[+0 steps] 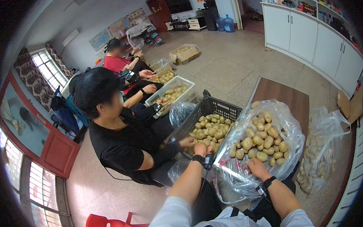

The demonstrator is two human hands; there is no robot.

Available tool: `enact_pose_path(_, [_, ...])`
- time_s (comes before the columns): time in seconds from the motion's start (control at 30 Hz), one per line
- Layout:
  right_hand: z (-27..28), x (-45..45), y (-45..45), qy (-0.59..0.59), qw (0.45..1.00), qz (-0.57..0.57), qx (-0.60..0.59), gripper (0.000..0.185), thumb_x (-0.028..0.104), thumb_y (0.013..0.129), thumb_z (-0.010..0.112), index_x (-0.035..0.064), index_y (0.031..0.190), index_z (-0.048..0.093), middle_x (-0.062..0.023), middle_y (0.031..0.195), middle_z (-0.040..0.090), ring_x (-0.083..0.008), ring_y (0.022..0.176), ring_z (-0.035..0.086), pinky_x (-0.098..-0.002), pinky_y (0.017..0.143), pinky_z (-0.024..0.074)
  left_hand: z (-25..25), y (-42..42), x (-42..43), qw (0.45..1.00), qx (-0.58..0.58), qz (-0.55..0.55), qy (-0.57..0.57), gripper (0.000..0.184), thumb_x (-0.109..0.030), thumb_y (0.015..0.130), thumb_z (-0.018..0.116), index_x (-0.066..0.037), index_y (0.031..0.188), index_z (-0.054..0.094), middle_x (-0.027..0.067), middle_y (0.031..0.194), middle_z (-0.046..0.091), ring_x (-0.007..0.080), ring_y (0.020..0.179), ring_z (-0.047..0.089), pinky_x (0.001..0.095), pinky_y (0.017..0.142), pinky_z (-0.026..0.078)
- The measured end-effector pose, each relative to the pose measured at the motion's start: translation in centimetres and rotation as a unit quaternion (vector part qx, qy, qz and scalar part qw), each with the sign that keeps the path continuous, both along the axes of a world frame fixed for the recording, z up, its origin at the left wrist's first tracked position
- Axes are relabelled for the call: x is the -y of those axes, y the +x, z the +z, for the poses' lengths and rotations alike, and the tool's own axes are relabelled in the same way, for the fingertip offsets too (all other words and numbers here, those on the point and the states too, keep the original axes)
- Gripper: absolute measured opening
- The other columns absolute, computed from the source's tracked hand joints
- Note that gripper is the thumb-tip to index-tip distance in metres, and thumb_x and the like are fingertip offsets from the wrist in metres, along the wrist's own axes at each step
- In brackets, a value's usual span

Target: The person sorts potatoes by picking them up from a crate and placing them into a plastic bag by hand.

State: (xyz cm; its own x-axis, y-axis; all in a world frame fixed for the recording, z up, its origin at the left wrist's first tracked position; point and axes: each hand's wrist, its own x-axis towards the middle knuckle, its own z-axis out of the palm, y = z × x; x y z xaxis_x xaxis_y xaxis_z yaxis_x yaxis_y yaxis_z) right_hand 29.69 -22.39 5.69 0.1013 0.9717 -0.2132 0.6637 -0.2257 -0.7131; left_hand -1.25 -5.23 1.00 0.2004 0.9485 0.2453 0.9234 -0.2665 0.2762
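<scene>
Two hands, two heaps – one reaching to the crate, one down at the bag!
Here's the left hand (200,149) over at the near edge of the black crate (225,104), close by a co-worker's hand (187,142), fingers turned away, so I cannot tell whether it holds anything. The right hand (257,167) is down on the clear plastic bag (295,131), fingers curled in at the near side of the loose potatoes (266,141) (whether one is in its grasp, I cannot tell). Those potatoes sit heaped in the opened bag on the brown table (277,88) – and just beside it, the crate carries a crate heap of potatoes (212,127). Beyond, a white crate (191,91) holds more, near a second co-worker in red (115,63).
</scene>
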Motion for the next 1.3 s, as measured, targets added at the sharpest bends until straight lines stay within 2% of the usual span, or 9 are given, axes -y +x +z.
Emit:
enact_pose_path(0.13, [-2.2, -0.9, 0.4, -0.065, 0.982, -0.035, -0.176, 0.044, 0.042, 0.091, 0.053, -0.0008, 0.097, 0.059, -0.0147, 0.080, 0.065, -0.0295, 0.069, 0.061, -0.0397, 0.065, 0.0482, 3.3, 1.3, 0.2, 0.993, -0.081, -0.055, -0.065, 0.027, -0.027, 0.081, 0.070, -0.003, 0.086, 0.058, 0.0139, 0.076, 0.058, 0.0236, 0.064, 0.058, 0.0361, 0.057, 0.048])
enact_pose_path(0.17, [-1.8, -0.9, 0.2, -0.100, 0.956, -0.059, -0.270, 0.042, 0.042, 0.093, 0.051, 0.0007, 0.093, 0.060, -0.0092, 0.076, 0.063, -0.0225, 0.061, 0.059, -0.0354, 0.058, 0.0472, 3.6, 3.0, 0.7, 0.912, 0.347, 0.084, -0.203, 0.026, -0.027, 0.085, 0.065, -0.003, 0.092, 0.057, 0.0134, 0.075, 0.059, 0.0227, 0.063, 0.059, 0.0350, 0.055, 0.050])
enact_pose_path(0.23, [0.8, -0.6, -0.5, -0.121, 0.937, -0.084, -0.316, 0.037, 0.041, 0.095, 0.049, 0.0053, 0.091, 0.057, -0.0028, 0.071, 0.055, -0.0153, 0.056, 0.050, -0.0299, 0.051, 0.0400, 4.1, 3.6, 0.2, 0.665, 0.624, 0.132, -0.389, 0.032, -0.026, 0.091, 0.056, -0.005, 0.115, 0.049, 0.0081, 0.102, 0.056, 0.0233, 0.068, 0.063, 0.0327, 0.054, 0.055])
enact_pose_path(0.47, [6.6, -0.4, -1.6, -0.192, 0.881, -0.116, -0.416, 0.034, 0.042, 0.097, 0.045, 0.0098, 0.089, 0.052, 0.0039, 0.061, 0.042, -0.0073, 0.047, 0.035, -0.0238, 0.043, 0.0282, 10.4, 9.2, 5.5, 0.670, 0.548, -0.017, -0.500, 0.037, -0.029, 0.092, 0.057, -0.006, 0.120, 0.047, 0.0072, 0.101, 0.057, 0.0181, 0.065, 0.064, 0.0295, 0.046, 0.050])
enact_pose_path(0.67, [3.8, -1.0, -1.7, -0.108, 0.890, 0.031, -0.441, 0.028, 0.033, 0.100, 0.042, 0.0079, 0.104, 0.053, 0.0025, 0.065, 0.051, -0.0078, 0.051, 0.043, -0.0224, 0.045, 0.0341, 10.4, 12.6, 7.4, 0.691, 0.435, -0.075, -0.572, 0.038, -0.039, 0.095, 0.052, -0.008, 0.116, 0.049, 0.0065, 0.100, 0.062, 0.0167, 0.060, 0.064, 0.0254, 0.046, 0.049])
enact_pose_path(0.9, [3.0, -1.1, -1.2, -0.032, 0.919, 0.074, -0.387, 0.031, 0.029, 0.099, 0.044, 0.0057, 0.117, 0.053, 0.0013, 0.074, 0.055, -0.0061, 0.058, 0.049, -0.0216, 0.051, 0.0403, 9.6, 12.5, 7.0, 0.599, 0.452, -0.148, -0.645, 0.031, -0.034, 0.094, 0.056, -0.010, 0.112, 0.053, 0.0030, 0.087, 0.060, 0.0139, 0.063, 0.062, 0.0252, 0.049, 0.052])
enact_pose_path(1.0, [1.2, -1.4, -0.1, -0.011, 0.956, 0.016, -0.291, 0.029, 0.025, 0.095, 0.050, 0.0029, 0.114, 0.055, -0.0039, 0.078, 0.058, -0.0152, 0.065, 0.056, -0.0284, 0.057, 0.0452, 9.6, 12.4, 6.7, 0.649, 0.422, -0.138, -0.618, 0.037, -0.040, 0.094, 0.054, -0.009, 0.115, 0.054, 0.0042, 0.093, 0.061, 0.0132, 0.068, 0.060, 0.0267, 0.055, 0.051])
enact_pose_path(1.07, [1.2, -1.4, 0.3, 0.200, 0.979, -0.005, -0.032, 0.032, 0.020, 0.087, 0.059, 0.0010, 0.112, 0.056, -0.0128, 0.089, 0.060, -0.0293, 0.082, 0.061, -0.0384, 0.071, 0.0492, 9.3, 12.3, 6.2, 0.625, 0.459, -0.091, -0.625, 0.044, -0.039, 0.092, 0.060, -0.010, 0.123, 0.050, 0.0039, 0.097, 0.060, 0.0146, 0.069, 0.061, 0.0287, 0.057, 0.052])
enact_pose_path(1.3, [1.8, -0.6, 2.1, 0.126, 0.982, -0.065, 0.128, 0.046, 0.016, 0.077, 0.067, 0.0033, 0.119, 0.052, -0.0206, 0.123, 0.048, -0.0391, 0.104, 0.056, -0.0459, 0.087, 0.0475, 9.6, 11.2, 4.9, 0.582, 0.640, 0.012, -0.502, 0.025, -0.026, 0.094, 0.056, -0.006, 0.109, 0.054, 0.0060, 0.092, 0.060, 0.0173, 0.063, 0.060, 0.0305, 0.056, 0.056])
